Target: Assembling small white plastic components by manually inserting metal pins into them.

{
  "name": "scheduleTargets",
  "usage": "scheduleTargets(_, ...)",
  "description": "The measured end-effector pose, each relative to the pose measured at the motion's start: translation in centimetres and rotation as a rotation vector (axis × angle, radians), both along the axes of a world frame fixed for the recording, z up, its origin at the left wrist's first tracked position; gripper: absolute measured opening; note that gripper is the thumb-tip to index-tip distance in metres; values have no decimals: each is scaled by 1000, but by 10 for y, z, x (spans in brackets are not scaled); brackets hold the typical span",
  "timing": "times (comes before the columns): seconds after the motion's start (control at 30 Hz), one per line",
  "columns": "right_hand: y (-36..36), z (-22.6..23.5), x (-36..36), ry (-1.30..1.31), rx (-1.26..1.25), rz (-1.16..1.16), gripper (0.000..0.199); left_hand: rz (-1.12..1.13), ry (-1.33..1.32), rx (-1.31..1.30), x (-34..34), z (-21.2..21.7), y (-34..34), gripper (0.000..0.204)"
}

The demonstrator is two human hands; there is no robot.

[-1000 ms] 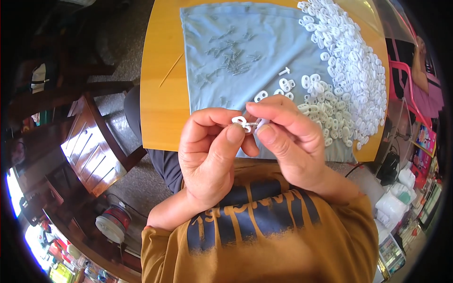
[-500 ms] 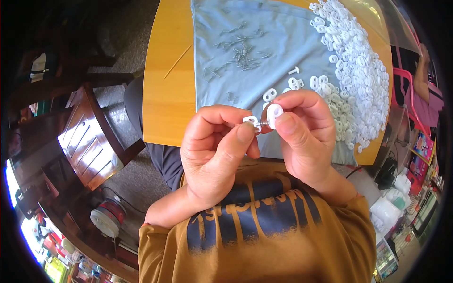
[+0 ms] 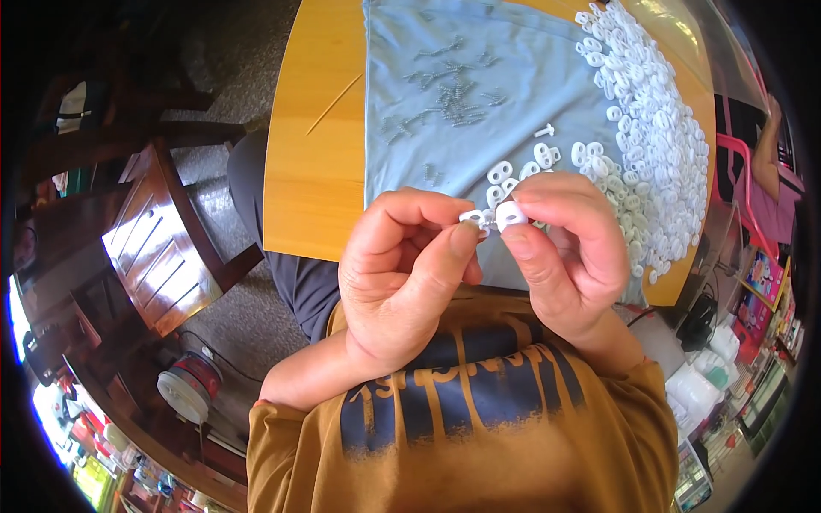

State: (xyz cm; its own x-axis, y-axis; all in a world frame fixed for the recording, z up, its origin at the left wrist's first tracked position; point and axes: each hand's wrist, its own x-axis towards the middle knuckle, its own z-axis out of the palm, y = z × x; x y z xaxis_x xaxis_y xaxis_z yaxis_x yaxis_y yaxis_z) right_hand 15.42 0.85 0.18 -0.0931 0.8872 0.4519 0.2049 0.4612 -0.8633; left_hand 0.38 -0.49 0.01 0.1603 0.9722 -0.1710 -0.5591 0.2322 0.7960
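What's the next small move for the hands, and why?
I'd probably ease the right hand straight toward the left hand. The right pinches a rounded white piece, the left pinches a two-hole white piece, and a short spring shows between them, so there seems to be a gap left to close.

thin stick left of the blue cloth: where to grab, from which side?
Likely mid-length: pinch the thin stick across its narrow width, from above. It's slender and straight, lying slanted on the bare table, its upper end close to the blue cloth. Of the hands, the left hand looks nearer, but holds a white piece.
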Motion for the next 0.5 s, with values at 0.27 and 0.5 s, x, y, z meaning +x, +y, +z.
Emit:
scheduleTargets(0.27, -3, 6, -2, 51, -139, 9, 21, -14, 12, 8, 1, 3, -1, 14)
scheduleTargets(0.5, -2, 13, 1, -26, -145, 83, 23, -103, -12, 69, -5, -2, -2, 22)
